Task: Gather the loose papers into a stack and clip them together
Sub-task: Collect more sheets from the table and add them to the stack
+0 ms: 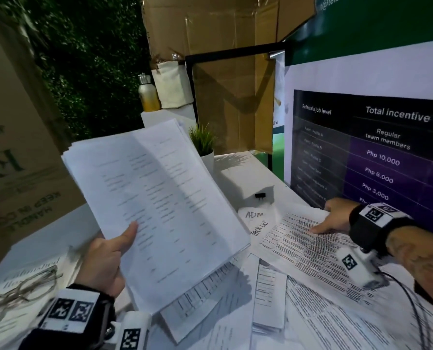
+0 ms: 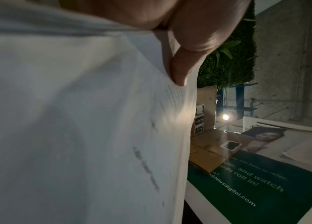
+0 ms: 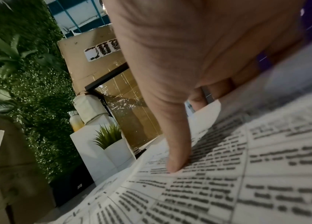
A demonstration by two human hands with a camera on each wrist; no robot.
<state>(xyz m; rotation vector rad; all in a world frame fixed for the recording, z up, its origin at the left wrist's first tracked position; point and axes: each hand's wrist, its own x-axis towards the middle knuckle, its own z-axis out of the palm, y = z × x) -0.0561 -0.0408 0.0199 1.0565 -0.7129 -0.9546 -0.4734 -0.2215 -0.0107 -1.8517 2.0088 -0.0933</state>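
Observation:
My left hand grips a thick stack of white papers, held up and tilted above the table, thumb on the top sheet. In the left wrist view the thumb presses on that stack. My right hand pinches the far edge of a printed sheet at the right, thumb on top and fingers under the edge; the thumb lies on the print. More loose sheets lie scattered across the table front. A small black binder clip sits on the table behind the papers.
A potted plant stands behind the stack. Eyeglasses lie on a book at the lower left. A handwritten note lies mid-table. A large poster board stands at the right, cardboard boxes at the left and back.

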